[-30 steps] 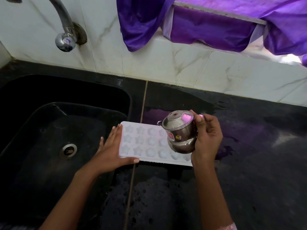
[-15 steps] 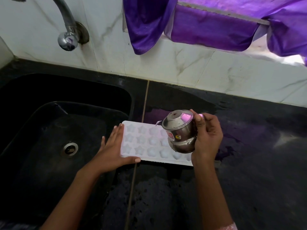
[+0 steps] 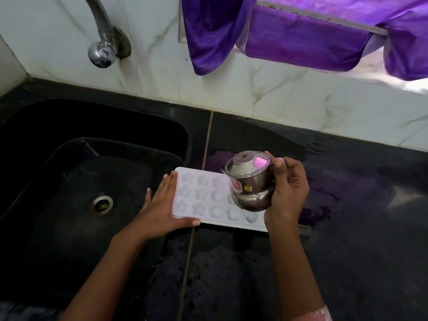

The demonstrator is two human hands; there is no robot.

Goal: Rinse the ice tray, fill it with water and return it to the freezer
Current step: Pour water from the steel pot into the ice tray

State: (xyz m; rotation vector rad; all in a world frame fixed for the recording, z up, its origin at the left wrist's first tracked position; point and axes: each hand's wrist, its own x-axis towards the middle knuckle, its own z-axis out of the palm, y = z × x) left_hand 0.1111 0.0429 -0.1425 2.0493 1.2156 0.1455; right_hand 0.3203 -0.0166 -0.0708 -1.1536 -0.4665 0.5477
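The white plastic star-moulded ice tray (image 3: 208,198) lies on the black stone worktop (image 3: 347,228) at its sink-side edge. The left hand (image 3: 162,209), fingers straight, steadies its left end. The right hand (image 3: 287,191) grasps a tilted small steel pot (image 3: 250,179) over the tray.

Dim overall — daylight glows purple through the curtain (image 3: 301,42) at upper right, glinting on the steel cup (image 3: 249,179); edges bow, slightly soft.
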